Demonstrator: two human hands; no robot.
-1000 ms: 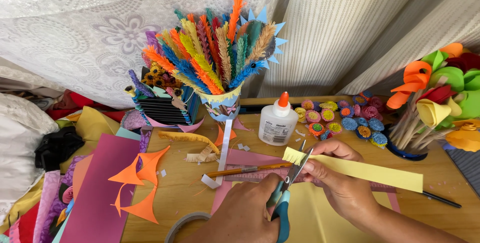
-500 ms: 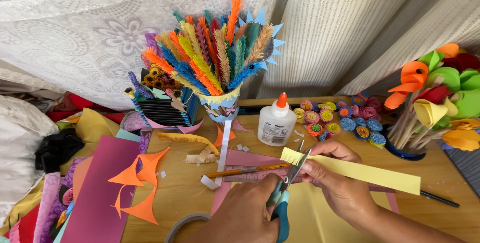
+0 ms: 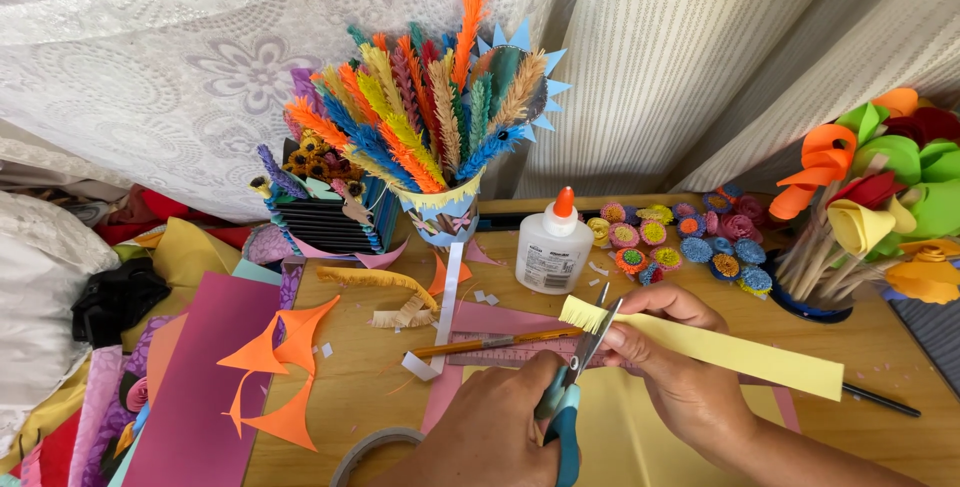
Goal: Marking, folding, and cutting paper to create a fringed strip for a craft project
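Note:
My left hand grips blue-handled scissors. Their blades point up and away from me and are parted around the left end of a pale yellow paper strip. That end is cut into a fine fringe. My right hand pinches the strip just right of the blades and holds it level above the wooden table. A yellow sheet and a pink sheet lie under my hands.
A white glue bottle, a cup of paper feathers and rolled paper flowers stand behind. Orange cutouts, a magenta sheet, a pencil on a ruler and a tape roll lie left. A paper bouquet stands right.
Almost nothing differs. The scissors stay at the fringed end of the strip and both hands keep their places.

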